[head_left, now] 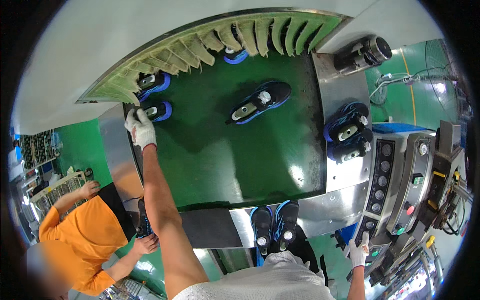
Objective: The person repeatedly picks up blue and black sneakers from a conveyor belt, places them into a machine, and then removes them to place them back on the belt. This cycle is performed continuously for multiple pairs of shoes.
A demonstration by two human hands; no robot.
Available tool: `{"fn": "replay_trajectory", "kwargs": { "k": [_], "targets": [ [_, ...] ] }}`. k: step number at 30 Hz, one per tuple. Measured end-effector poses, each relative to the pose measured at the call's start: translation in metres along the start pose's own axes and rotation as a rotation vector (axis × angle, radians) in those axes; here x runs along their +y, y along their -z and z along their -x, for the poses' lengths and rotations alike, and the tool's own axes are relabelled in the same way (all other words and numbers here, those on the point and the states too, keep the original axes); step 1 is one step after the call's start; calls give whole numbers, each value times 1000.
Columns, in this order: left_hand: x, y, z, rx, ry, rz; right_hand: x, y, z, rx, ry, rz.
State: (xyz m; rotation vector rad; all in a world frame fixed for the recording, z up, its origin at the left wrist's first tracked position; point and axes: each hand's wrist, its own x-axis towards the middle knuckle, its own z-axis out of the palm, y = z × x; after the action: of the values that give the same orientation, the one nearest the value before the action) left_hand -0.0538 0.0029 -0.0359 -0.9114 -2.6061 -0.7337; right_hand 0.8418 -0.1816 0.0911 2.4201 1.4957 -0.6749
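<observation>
My left hand (140, 128), in a white glove, reaches far out to the left edge of the green conveyor belt (210, 155). Its fingers close on the end of a black and blue shoe (159, 111). A second such shoe (152, 81) lies just beyond it, under the fringe curtain (200, 47). My right hand (358, 253), also gloved, is low at the right beside the control panel (382, 180), fingers curled with one digit raised, and it holds nothing. Two shoes (274, 224) stand upright on the metal ledge right in front of me.
One shoe (260, 101) lies mid-belt and another (235, 54) under the curtain. Two shoes (347, 136) rest on the steel side plate at the right. A person in an orange shirt (85, 235) at lower left holds a dark shoe (144, 221). Machines with buttons fill the right.
</observation>
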Motion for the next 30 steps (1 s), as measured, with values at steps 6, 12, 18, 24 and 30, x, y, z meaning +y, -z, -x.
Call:
{"fn": "replay_trajectory", "kwargs": {
  "k": [6,12,18,24,30],
  "targets": [
    [24,37,44,-190,-133,-89,-17,-18,16,-178,-31,-57],
    [111,105,138,-527,-334,307,-127,0,36,-122,319,-429],
    [289,188,288,-809,-771,793,-223,111,93,-303,532,-593],
    [481,316,428,-1075,-1577,813,-101,91,88,46,458,-712],
    [621,428,529,-1024,-1809,1348,79,117,167,170,-28,-1670]
  ]
}}
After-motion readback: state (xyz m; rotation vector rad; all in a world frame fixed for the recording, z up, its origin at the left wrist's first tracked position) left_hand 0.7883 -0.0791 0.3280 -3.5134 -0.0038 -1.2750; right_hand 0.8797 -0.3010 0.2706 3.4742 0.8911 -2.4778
